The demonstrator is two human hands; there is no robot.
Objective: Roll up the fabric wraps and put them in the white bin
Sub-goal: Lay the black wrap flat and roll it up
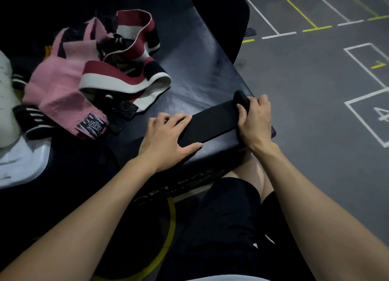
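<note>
A black fabric wrap [212, 120] lies stretched flat along the near corner of a black padded box [200, 70]. My left hand [166, 139] presses flat on its left end, fingers spread. My right hand [255, 120] grips the right end, where the wrap is curled into a small roll [242, 98]. A heap of loose wraps lies at the left: a pink one [61, 85], a red, white and black striped one [126, 78], and black-and-white ones [33, 117]. A white bin [25, 160] shows at the left edge.
The box's right edge drops to a grey floor [305, 81] with white and yellow tape lines. My knees in black shorts [227, 207] sit below the box. A yellow loop [171, 217] hangs in front of the box.
</note>
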